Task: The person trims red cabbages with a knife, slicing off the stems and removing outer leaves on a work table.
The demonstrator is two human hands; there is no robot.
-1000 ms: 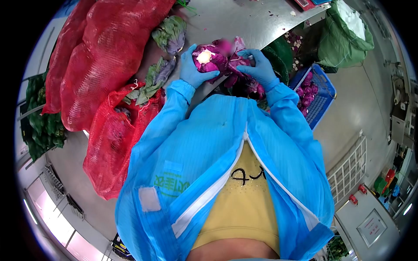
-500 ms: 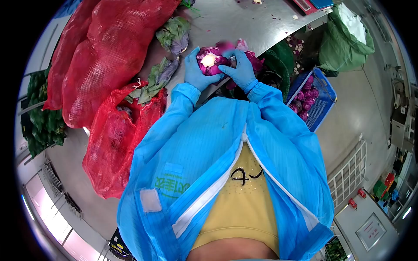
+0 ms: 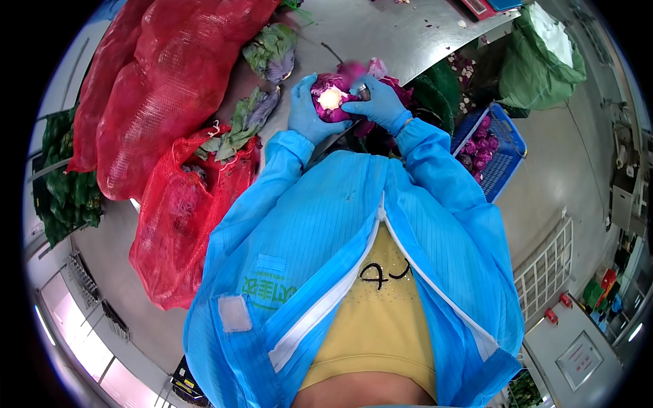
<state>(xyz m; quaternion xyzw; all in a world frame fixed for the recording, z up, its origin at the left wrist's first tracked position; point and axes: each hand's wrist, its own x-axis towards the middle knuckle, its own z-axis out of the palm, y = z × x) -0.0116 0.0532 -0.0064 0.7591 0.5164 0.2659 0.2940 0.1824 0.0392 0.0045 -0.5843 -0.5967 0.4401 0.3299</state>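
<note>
A purple cabbage (image 3: pixel 326 109) with a pale cut stem end facing up is held at the table's near edge. My left hand (image 3: pixel 306 110), in a blue glove, wraps round its left side. On its right side is my right hand (image 3: pixel 382 105), also gloved, thumb at the cabbage and fingers curled round a small metal tool (image 3: pixel 364 92) that is mostly hidden. Loose purple leaves (image 3: pixel 398 88) show behind and below the right hand.
Large red mesh sacks (image 3: pixel 173 88) stand at the left, an opened red mesh bag (image 3: pixel 170 231) below them. Green-purple outer leaves (image 3: pixel 272 53) lie on the metal table (image 3: pixel 367 34). Right: a blue basket (image 3: pixel 510 146) of purple cabbages and a green sack (image 3: pixel 541 68).
My right hand has moved left from the loose leaves to the held cabbage, and the metal tool now shows in it. The cabbage has shifted slightly right.
</note>
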